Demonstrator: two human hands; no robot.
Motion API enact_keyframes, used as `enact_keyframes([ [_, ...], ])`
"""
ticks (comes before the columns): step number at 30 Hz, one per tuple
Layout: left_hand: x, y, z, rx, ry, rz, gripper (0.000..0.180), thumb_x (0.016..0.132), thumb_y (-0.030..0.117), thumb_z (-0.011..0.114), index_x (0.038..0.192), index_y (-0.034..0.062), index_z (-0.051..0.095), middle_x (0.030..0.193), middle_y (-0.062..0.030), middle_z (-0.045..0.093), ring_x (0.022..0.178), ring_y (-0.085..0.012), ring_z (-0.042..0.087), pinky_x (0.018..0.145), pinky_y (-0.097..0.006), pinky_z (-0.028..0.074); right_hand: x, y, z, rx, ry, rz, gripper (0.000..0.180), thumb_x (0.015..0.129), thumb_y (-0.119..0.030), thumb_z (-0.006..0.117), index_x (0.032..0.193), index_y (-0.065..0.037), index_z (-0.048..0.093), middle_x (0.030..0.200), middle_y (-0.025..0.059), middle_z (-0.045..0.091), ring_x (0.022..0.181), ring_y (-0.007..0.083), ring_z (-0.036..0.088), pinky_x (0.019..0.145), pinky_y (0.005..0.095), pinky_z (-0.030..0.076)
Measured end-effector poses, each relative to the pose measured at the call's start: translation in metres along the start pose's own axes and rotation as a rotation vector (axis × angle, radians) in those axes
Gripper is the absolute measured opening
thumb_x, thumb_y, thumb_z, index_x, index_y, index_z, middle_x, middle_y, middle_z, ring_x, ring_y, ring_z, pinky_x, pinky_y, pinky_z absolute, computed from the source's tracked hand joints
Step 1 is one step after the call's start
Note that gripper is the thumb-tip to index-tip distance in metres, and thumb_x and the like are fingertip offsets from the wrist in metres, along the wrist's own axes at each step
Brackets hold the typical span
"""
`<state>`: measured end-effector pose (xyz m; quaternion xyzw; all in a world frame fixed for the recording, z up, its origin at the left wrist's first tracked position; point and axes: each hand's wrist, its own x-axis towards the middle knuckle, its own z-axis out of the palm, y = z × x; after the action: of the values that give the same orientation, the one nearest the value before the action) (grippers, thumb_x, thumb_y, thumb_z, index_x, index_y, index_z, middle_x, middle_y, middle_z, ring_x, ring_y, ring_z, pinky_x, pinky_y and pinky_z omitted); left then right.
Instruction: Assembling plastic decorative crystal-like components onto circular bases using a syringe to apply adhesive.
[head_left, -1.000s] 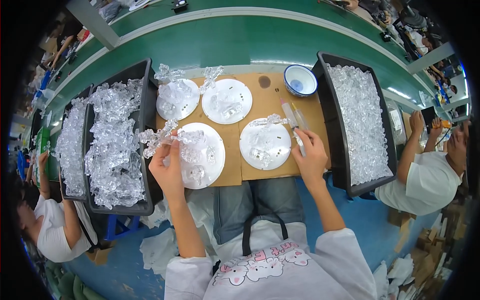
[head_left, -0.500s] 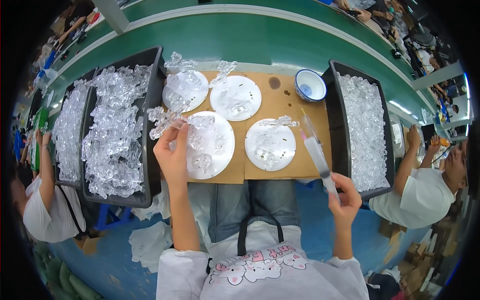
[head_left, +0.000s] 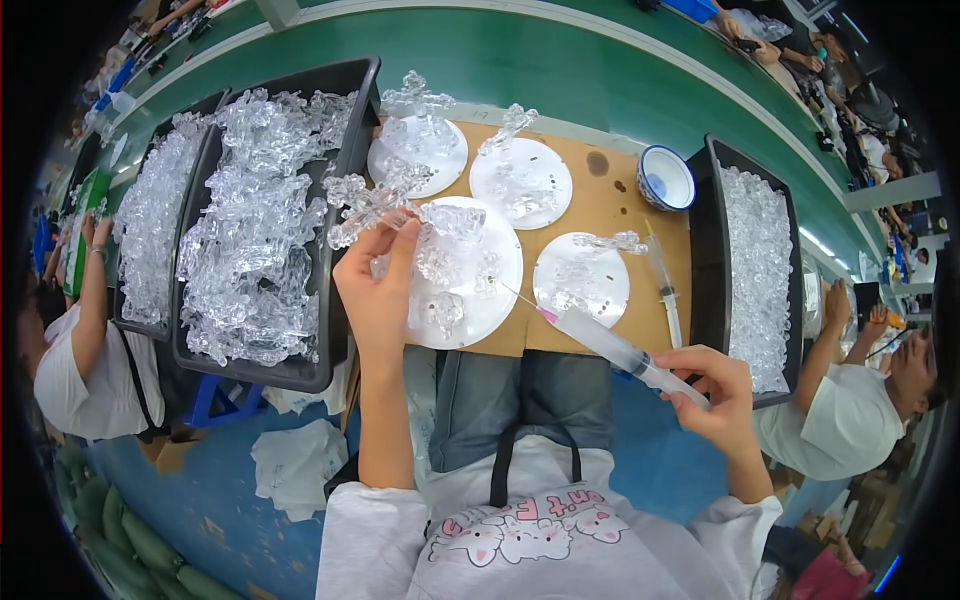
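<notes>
My left hand [head_left: 378, 285] pinches a clear plastic branched piece [head_left: 362, 208] above the near left white disc [head_left: 500, 300]. More clear pieces lie on that disc. In my right hand [head_left: 715, 395] is a large syringe [head_left: 600, 338] with a pink needle hub, gripped near its rear end. It slants up to the left, and its thin needle ends beside the near left disc's right edge, apart from the held piece. A second syringe [head_left: 664, 290], with a yellow needle hub, lies on the brown cardboard [head_left: 610, 212] to the right.
More white discs [head_left: 455, 185] carry clear pieces. A blue-and-white bowl [head_left: 665, 178] stands at the back right. Black bins of clear parts flank the cardboard: a large bin [head_left: 345, 140] on the left, another bin [head_left: 712, 250] on the right. Other people sit on both sides.
My right hand has swung the syringe from pointing up to pointing left, toward the near left disc. My left hand keeps its clear piece. The whole view has shifted a little.
</notes>
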<state>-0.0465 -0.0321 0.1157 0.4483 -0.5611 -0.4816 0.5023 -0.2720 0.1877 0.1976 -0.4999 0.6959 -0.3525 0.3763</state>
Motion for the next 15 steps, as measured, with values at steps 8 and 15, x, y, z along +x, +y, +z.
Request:
enact_keyframes([
  [8,-0.001,-0.003,-0.003,-0.058,-0.004,-0.011,0.022,0.082,0.011,0.064,0.098,-0.0049,0.064,0.088,-0.0091,0.066,0.081,-0.0101,0.059,0.077,-0.023,0.044,0.012,-0.016,-0.005,0.230,-0.096,0.275,0.035,0.072,0.000,0.052,0.107,0.006,0.053,0.095,0.0148,0.062,0.070,0.0140,0.064,0.049,0.0179,0.048],
  [15,-0.001,-0.009,-0.010,-0.057,-0.001,-0.017,0.024,0.082,0.011,0.065,0.099,-0.0048,0.064,0.088,-0.0091,0.066,0.082,-0.0104,0.059,0.078,-0.023,0.044,0.023,-0.036,-0.005,0.254,-0.115,0.301,0.034,0.074,0.001,0.049,0.107,0.005,0.052,0.094,0.0157,0.062,0.061,0.0130,0.063,0.043,0.0169,0.045],
])
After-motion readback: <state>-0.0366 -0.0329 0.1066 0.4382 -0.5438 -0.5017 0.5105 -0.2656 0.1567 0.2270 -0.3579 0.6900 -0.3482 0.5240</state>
